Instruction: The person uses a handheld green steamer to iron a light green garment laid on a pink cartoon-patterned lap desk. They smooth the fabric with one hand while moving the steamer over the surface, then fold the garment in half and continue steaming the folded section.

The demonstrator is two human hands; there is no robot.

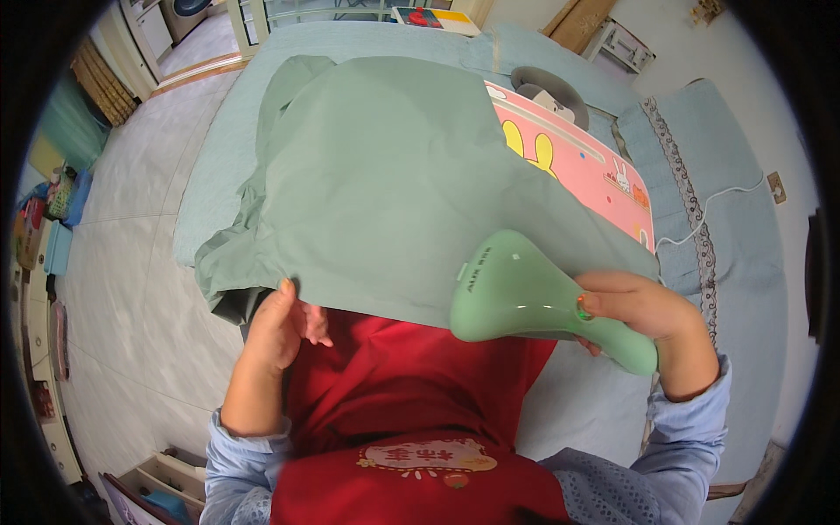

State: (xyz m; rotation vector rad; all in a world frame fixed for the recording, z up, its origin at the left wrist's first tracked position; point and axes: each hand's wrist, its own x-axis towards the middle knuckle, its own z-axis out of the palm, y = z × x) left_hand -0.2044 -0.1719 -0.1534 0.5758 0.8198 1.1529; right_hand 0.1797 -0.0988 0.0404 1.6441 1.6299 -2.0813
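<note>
A sage-green garment (pixel 374 184) lies spread over a pink board (pixel 577 151) printed with cartoon rabbits; only the board's right side shows. My left hand (pixel 282 321) pinches the cloth's near edge at the lower left, thumb on top. In my right hand (pixel 623 302) is a light green AUX handheld garment steamer (pixel 512 289), gripped by its handle with the thumb at a lit green button. Its wide head is over the near right part of the cloth. Whether the head touches the fabric I cannot tell.
Beneath everything is a bed with a pale blue cover (pixel 216 157). A white cord (pixel 715 203) runs toward a wall socket (pixel 776 188) on the right. A grey cushion (pixel 558 92) rests behind the board. Low drawers (pixel 170 479) stand at the lower left.
</note>
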